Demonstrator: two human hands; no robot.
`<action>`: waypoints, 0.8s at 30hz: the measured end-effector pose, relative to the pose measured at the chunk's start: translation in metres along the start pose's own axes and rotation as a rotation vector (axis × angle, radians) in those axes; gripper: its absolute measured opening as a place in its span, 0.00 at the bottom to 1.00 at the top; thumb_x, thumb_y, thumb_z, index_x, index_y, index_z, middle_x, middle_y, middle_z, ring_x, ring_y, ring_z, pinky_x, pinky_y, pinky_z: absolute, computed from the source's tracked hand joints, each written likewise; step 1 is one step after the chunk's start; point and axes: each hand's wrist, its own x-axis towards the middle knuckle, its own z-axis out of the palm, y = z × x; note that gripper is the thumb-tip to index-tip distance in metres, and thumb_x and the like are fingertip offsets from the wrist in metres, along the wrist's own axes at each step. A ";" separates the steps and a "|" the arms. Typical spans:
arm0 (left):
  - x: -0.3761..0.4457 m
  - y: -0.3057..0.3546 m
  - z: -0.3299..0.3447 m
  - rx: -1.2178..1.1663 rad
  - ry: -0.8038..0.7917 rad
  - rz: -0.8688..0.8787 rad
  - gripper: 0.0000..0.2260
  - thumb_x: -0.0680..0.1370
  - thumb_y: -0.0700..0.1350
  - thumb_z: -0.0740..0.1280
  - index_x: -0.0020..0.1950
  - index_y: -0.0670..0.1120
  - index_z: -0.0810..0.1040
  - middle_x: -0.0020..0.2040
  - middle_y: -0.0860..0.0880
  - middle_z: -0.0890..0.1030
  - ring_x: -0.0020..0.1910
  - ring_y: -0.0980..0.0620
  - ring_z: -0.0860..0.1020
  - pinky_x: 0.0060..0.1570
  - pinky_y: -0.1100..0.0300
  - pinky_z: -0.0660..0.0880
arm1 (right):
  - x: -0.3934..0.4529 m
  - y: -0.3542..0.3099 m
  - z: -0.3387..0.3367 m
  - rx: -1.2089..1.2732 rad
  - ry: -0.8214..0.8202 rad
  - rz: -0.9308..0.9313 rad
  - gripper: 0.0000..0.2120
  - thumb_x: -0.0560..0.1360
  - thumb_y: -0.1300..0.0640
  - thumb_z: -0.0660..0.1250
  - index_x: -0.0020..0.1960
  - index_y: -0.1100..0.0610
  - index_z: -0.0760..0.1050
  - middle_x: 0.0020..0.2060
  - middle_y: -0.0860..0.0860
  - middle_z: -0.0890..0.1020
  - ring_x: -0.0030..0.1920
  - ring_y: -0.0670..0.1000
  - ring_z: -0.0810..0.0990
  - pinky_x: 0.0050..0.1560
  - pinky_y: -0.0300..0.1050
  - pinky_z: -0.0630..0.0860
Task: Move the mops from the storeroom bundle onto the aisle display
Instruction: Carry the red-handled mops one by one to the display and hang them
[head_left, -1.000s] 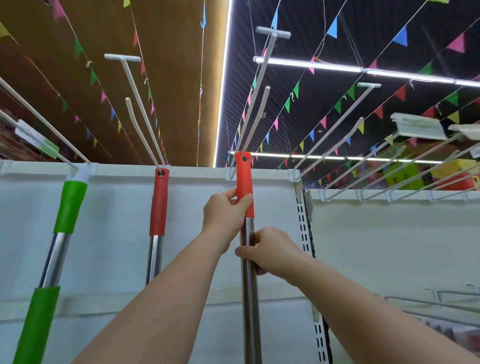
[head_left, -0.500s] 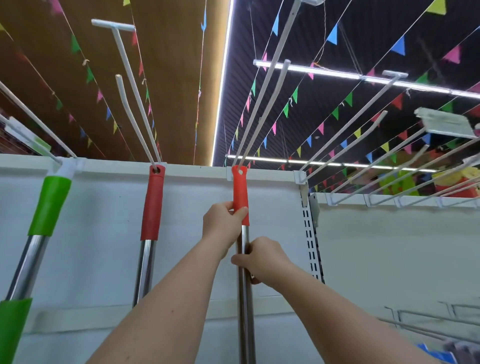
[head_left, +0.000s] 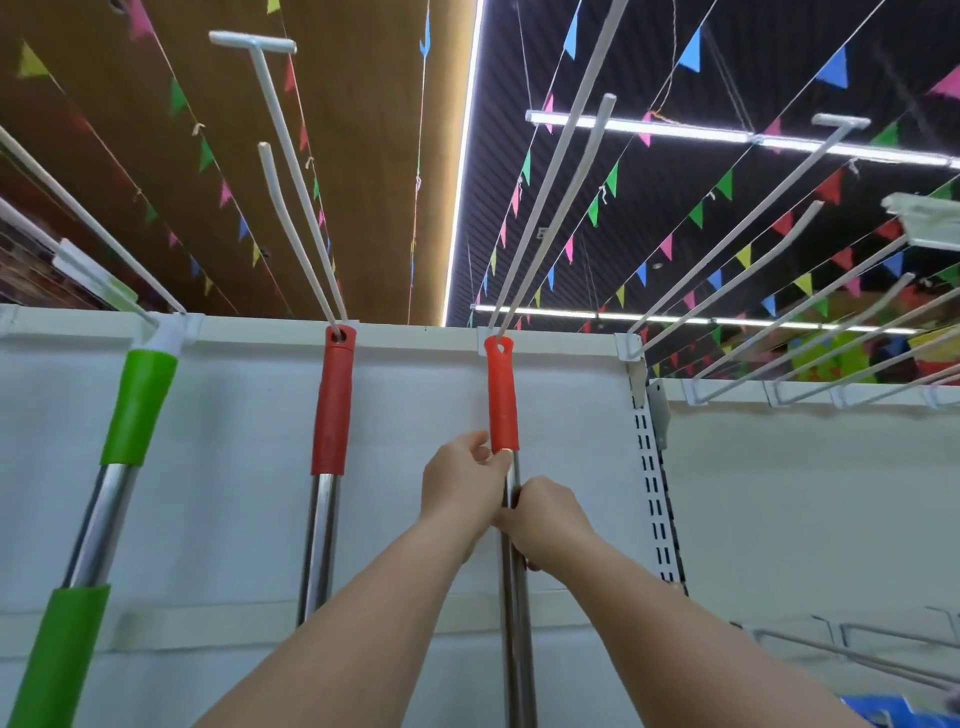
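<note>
Orange-red grip of the mop handle (head_left: 501, 395) hangs on a white hook (head_left: 550, 208) just above both hands. The left hand (head_left: 462, 488) pinches the steel shaft below the grip; the right hand (head_left: 545, 522), touching it, grips lower.

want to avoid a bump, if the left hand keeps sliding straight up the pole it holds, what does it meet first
The left hand pinches the steel pole right under the orange-red handle sleeve, so going up it would ride onto that sleeve first. Beyond it, the sleeve's hole hangs on a white display hook.
</note>
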 end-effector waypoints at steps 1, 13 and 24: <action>-0.005 0.000 -0.002 -0.006 -0.006 -0.003 0.21 0.78 0.45 0.63 0.71 0.45 0.66 0.67 0.47 0.74 0.65 0.49 0.72 0.61 0.59 0.67 | -0.002 0.001 0.000 0.005 -0.007 0.009 0.15 0.75 0.54 0.63 0.32 0.55 0.63 0.30 0.51 0.70 0.33 0.54 0.73 0.42 0.46 0.75; -0.068 0.021 -0.025 -0.108 0.029 -0.052 0.18 0.77 0.46 0.64 0.68 0.49 0.70 0.64 0.47 0.74 0.57 0.50 0.73 0.63 0.53 0.70 | -0.087 -0.002 -0.031 0.287 0.106 -0.050 0.26 0.77 0.55 0.61 0.73 0.55 0.58 0.69 0.55 0.67 0.65 0.54 0.70 0.61 0.45 0.68; -0.171 0.031 -0.047 -0.092 0.200 -0.128 0.16 0.79 0.47 0.62 0.67 0.53 0.69 0.60 0.53 0.72 0.53 0.55 0.71 0.52 0.60 0.68 | -0.184 -0.004 -0.026 0.730 -0.041 -0.004 0.19 0.79 0.58 0.57 0.69 0.52 0.65 0.67 0.49 0.71 0.67 0.49 0.69 0.58 0.41 0.66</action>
